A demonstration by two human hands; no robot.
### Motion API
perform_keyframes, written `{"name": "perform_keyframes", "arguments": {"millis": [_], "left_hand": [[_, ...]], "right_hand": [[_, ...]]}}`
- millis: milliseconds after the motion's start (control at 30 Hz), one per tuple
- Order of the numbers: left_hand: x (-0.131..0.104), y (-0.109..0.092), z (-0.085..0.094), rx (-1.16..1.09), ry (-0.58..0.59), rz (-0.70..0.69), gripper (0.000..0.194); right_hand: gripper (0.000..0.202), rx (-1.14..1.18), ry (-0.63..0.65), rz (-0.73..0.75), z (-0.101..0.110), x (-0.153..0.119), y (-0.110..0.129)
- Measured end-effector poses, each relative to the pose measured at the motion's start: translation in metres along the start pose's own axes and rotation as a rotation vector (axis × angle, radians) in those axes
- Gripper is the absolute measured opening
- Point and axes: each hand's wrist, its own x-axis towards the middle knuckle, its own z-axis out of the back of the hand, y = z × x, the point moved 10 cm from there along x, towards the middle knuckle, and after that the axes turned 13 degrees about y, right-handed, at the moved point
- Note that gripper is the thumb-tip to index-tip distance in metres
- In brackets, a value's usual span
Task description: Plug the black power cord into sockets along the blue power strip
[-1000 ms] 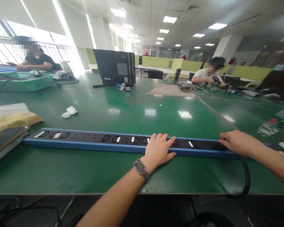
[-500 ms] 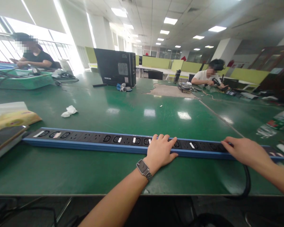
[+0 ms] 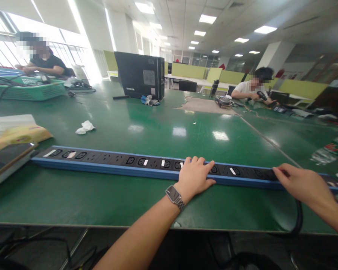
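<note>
A long blue-edged power strip (image 3: 115, 159) with black sockets and small white labels lies across the green table. My left hand (image 3: 195, 176), a watch on its wrist, rests on top of it right of the middle, fingers spread over the far edge and thumb out along the near side. Toward the strip's right end, my right hand (image 3: 301, 183) is closed, thumb and finger pinched at the sockets on a black plug mostly hidden by the hand. A thick black cable (image 3: 299, 217) comes from beneath this hand and bends down toward the table's front edge.
A dark tablet-like device (image 3: 9, 161) and yellow packaging (image 3: 35, 133) lie left. Crumpled tissue (image 3: 86, 126), a black computer case (image 3: 142, 77), gloves (image 3: 150, 100) and a green basket (image 3: 33, 92) stand farther back. A plastic bottle (image 3: 331, 148) lies right. Two people sit across the table.
The whole view has shifted slightly, with things sitting a little farther right in the picture. Both hands keep their places on the power strip, with no clear change in grip.
</note>
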Motion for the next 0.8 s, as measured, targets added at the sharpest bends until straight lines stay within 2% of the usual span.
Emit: {"name": "perform_keyframes", "arguments": {"millis": [67, 133, 200, 267, 400, 500, 600, 800], "left_hand": [[0.0, 0.0, 0.0, 0.0, 0.002, -0.001, 0.06], [0.0, 0.0, 0.0, -0.004, 0.005, 0.0, 0.06], [0.0, 0.0, 0.0, -0.009, 0.008, 0.001, 0.061], [0.0, 0.001, -0.001, -0.013, 0.012, 0.006, 0.061], [-0.001, 0.001, -0.002, -0.005, 0.015, 0.011, 0.061], [-0.002, -0.001, 0.0, 0.007, 0.012, 0.002, 0.06], [-0.003, -0.001, 0.0, 0.011, 0.018, 0.005, 0.06], [-0.003, -0.001, 0.0, -0.002, 0.03, 0.005, 0.06]], "right_hand": [[0.033, -0.019, 0.073, -0.025, 0.008, 0.014, -0.008], [0.035, -0.047, 0.113, -0.099, 0.027, 0.025, -0.018], [0.033, -0.018, 0.153, -0.144, 0.047, 0.029, -0.017], [0.032, 0.097, 0.224, -0.063, 0.058, 0.026, 0.009], [0.036, 0.339, 0.286, 0.274, 0.066, 0.003, 0.106], [0.032, 0.347, 0.274, 0.367, 0.063, -0.004, 0.159], [0.03, 0.259, 0.268, 0.376, 0.059, 0.003, 0.18], [0.031, 0.104, 0.276, 0.341, 0.054, 0.014, 0.175]]}}
